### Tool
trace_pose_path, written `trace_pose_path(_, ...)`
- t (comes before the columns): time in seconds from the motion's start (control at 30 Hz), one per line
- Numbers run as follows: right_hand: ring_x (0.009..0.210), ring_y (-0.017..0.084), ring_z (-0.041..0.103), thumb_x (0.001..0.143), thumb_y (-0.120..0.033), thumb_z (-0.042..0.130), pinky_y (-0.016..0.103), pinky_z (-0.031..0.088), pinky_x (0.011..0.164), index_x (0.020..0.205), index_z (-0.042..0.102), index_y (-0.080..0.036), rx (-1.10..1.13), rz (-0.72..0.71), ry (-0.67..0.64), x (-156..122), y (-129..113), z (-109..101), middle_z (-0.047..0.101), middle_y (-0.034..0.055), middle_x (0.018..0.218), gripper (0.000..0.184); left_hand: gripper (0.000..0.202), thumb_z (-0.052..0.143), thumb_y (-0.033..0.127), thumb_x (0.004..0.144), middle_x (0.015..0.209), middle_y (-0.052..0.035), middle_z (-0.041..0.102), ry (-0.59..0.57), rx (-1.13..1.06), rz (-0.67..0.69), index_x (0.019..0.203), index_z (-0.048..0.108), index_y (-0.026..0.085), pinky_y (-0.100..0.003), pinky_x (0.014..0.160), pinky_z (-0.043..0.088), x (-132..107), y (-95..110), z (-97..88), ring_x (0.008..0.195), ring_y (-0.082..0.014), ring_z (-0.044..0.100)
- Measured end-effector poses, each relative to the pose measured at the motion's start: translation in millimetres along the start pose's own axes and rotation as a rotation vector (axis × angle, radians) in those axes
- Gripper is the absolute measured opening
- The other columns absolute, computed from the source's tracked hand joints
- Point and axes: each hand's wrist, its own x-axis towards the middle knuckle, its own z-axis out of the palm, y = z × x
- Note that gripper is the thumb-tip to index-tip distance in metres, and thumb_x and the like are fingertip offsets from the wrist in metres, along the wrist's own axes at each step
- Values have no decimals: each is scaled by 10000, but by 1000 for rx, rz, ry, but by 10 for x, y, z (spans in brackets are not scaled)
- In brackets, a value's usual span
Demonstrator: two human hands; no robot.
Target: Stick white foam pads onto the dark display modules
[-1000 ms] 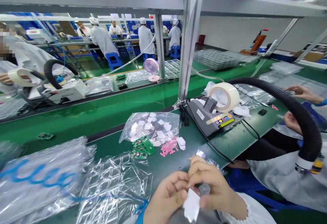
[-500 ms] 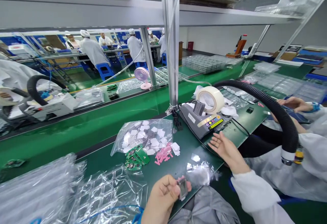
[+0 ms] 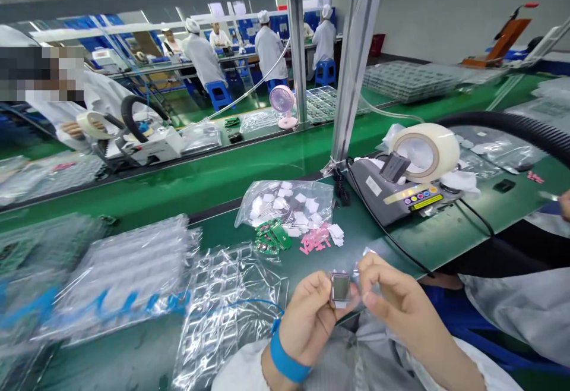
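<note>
My left hand [image 3: 305,311], with a blue wrist strap [image 3: 289,358], grips a small square display module [image 3: 341,288] by its edge, its grey screen facing up. Just to the right, my right hand [image 3: 396,299] is closed, thumb and fingers drawn together. Whatever is between those fingertips, if anything, I cannot make out; shiny clear film shows behind them. Beyond both hands lie pink strips [image 3: 315,239], white squares [image 3: 336,235] and green circuit boards [image 3: 272,236], beside a clear bag [image 3: 289,204] of white-tabbed parts.
Clear plastic trays [image 3: 214,319] lie at left. A grey machine [image 3: 378,192] carrying a tape roll [image 3: 423,152] stands at right, its black cable crossing the bench. A metal post [image 3: 356,70] rises behind. Another person's sleeve [image 3: 521,308] is at far right.
My right hand has come from beside the grey machine to the display module, its spread fingers now closed. My left hand still holds the module, screen turned more toward me. The view has swung left.
</note>
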Motion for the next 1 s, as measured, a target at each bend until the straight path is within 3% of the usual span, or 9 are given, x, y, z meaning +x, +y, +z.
trace_pose_path(0.17,721,142,415,856,-386,514,254,331,648,686,498,-214,-185,-40,-66,83,18,110,424,-16,738,242,241,669,256,731,575,21,538,13,7,64,601,524,114,-180,571,429,-42,-2,-30,553,-48,477)
trace_pose_path(0.37,691,139,422,872,-363,487,257,335,626,686,479,-216,-268,-62,-57,98,28,159,421,-24,719,237,258,655,257,743,577,27,511,42,12,86,595,492,121,-190,581,414,-72,11,-27,556,-50,449)
trace_pose_path(0.47,693,148,440,873,-322,486,279,338,633,694,480,-216,-405,-143,32,87,91,202,432,-17,727,207,257,654,268,742,601,22,526,55,23,87,602,487,130,-226,652,432,-68,13,-14,589,-61,465)
trace_pose_path(0.53,729,165,449,855,-293,512,311,333,679,716,475,-216,-594,-267,180,80,159,237,452,-7,750,164,265,651,288,741,639,6,563,77,52,101,602,482,138,-243,684,430,-68,14,-2,617,-74,484)
trace_pose_path(0.63,813,201,458,823,-400,552,352,334,725,828,467,-213,-751,-407,311,83,242,289,494,27,835,206,272,666,318,720,674,-10,602,111,137,108,608,482,153,-243,672,416,-96,28,-3,643,-94,513)
trace_pose_path(0.73,719,181,471,811,-611,441,323,358,653,782,465,-213,-691,-387,48,157,274,336,505,10,750,400,296,736,311,639,574,35,538,101,255,86,595,490,153,-200,583,371,-180,113,-60,567,-71,479)
trace_pose_path(0.8,618,149,466,855,-619,317,293,368,594,703,450,-211,-640,-307,-102,282,303,366,488,-14,650,455,310,748,329,619,544,45,530,80,339,95,593,494,153,-196,576,364,-266,235,-131,552,-70,486)
trace_pose_path(0.9,613,135,493,934,-447,249,268,394,576,710,468,-202,-649,-199,-83,588,419,443,521,-3,660,398,310,698,394,666,671,-27,657,112,433,118,633,490,167,-264,709,421,-408,472,-263,700,-143,599)
trace_pose_path(1.0,699,148,522,905,-331,395,286,420,634,794,531,-185,-731,-151,-53,956,603,615,564,23,771,229,278,663,404,700,789,-43,685,271,443,197,681,498,181,-344,833,432,-510,646,-394,849,-199,627)
